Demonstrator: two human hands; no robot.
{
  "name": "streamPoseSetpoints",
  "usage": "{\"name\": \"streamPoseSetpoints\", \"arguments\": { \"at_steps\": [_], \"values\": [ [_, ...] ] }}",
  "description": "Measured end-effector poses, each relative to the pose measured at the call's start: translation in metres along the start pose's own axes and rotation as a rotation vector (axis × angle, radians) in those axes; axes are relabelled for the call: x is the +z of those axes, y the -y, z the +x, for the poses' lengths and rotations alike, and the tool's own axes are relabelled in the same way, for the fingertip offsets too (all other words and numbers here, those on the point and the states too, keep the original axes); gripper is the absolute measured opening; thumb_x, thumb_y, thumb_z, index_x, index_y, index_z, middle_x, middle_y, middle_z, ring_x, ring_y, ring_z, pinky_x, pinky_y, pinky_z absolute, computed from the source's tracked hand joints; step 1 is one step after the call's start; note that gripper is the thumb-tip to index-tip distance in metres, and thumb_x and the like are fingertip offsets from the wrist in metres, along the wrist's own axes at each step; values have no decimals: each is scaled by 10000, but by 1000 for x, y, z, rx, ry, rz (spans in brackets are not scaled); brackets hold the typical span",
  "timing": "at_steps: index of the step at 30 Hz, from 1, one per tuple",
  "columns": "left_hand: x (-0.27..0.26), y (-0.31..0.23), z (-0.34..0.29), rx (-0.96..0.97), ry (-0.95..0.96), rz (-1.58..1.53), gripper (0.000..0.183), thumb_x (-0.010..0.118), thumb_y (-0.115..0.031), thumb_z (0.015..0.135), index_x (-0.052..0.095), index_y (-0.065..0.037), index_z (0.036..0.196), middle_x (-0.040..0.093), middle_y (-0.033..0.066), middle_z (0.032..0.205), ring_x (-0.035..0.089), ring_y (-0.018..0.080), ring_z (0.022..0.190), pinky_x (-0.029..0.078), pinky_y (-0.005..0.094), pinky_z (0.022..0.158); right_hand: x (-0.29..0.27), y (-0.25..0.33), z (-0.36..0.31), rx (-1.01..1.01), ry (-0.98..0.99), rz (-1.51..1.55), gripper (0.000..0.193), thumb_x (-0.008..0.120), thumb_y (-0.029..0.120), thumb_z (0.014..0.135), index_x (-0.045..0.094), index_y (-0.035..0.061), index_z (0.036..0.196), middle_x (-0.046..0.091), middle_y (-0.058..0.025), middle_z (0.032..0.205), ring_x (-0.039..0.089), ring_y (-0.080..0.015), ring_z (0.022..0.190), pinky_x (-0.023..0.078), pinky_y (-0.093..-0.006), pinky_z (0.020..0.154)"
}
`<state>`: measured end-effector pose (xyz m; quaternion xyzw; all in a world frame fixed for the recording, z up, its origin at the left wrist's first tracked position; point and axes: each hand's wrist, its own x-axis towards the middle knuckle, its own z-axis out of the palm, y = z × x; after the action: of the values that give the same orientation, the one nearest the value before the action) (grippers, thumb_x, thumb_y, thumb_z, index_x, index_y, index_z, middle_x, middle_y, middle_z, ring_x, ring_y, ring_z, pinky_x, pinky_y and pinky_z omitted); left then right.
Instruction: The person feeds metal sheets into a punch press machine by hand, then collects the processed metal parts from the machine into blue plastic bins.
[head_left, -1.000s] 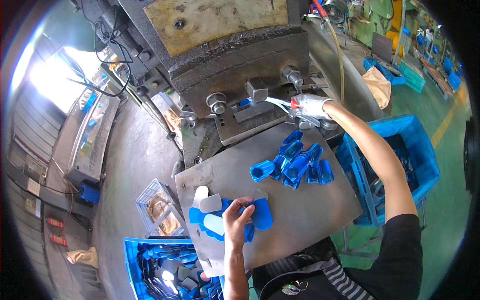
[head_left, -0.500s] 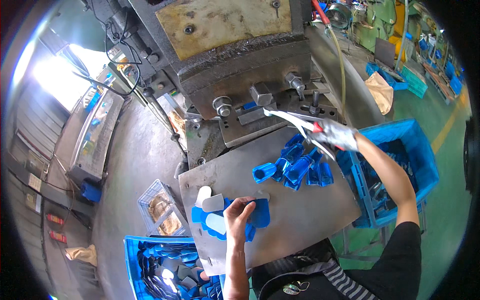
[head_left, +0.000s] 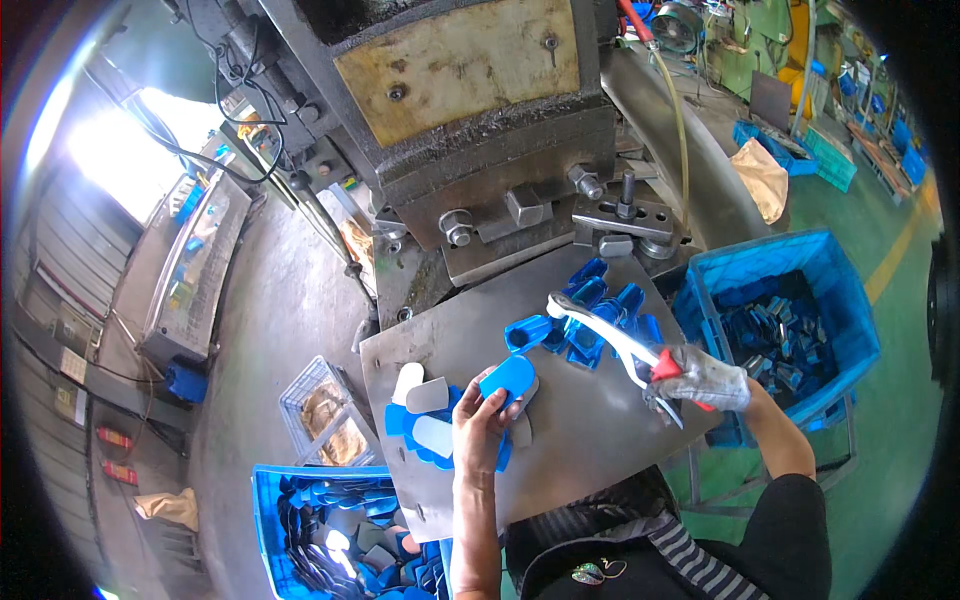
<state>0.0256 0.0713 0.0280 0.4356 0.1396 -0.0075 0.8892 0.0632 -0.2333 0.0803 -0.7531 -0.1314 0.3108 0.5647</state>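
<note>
My bare left hand [head_left: 478,425] pinches a blue, round-ended flat metal blank [head_left: 508,377] just above the table, tilted upward. Beneath and left of it lies a loose pile of blue and grey-white blanks [head_left: 432,436]. In my gloved right hand [head_left: 705,378] are long pale pliers [head_left: 612,338] with red grips, their head pointing left over the table. Several shiny blue bent pieces [head_left: 590,325] lie heaped under and behind the pliers' head. Beyond the table stands a press, its ram [head_left: 490,180] down close against the lower die [head_left: 510,255].
A metal sheet table [head_left: 570,430] spans the space before me. On the right stands a blue crate [head_left: 850,345] of formed pieces; at lower left, a blue bin [head_left: 262,520] of flat blanks. A pale crate [head_left: 295,405] sits left of the table. A hose [head_left: 682,130] hangs by the press.
My right hand has drawn the pliers back from the die, toward me and right. The press ram has come down. My left hand has raised and turned the blue blank.
</note>
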Motion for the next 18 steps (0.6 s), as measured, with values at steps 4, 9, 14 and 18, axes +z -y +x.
{"name": "streamPoseSetpoints", "arguments": {
  "at_steps": [4,9,14,18],
  "values": [
    [3,-1,0,53,42,123,277,575,-56,875,520,42,1128,636,129,969,662,192,782,545,236,621,0,8,1,6,-9,-173,299,647,209,825,529,13,1017,623,-88,809,610,-161,730,480,-309,657],
    [14,-1,0,133,9,346,244,567,-118,897,546,36,1085,657,123,926,673,190,742,535,238,629,-10,38,30,-80,-38,-526,289,568,300,880,509,31,967,619,-133,760,626,-268,711,477,-371,642],
    [13,-2,-1,109,20,401,237,556,-138,906,555,40,1062,656,128,911,673,199,759,529,254,652,-28,47,79,-133,-146,-592,254,585,265,875,512,29,937,582,-134,758,610,-237,739,465,-369,659],
    [7,-2,0,106,14,361,237,547,-149,912,560,43,1050,656,125,901,672,200,754,527,256,654,-22,58,118,-62,-130,-26,154,593,165,859,537,23,874,564,-71,676,574,-151,552,477,-301,465]
  ]
}}
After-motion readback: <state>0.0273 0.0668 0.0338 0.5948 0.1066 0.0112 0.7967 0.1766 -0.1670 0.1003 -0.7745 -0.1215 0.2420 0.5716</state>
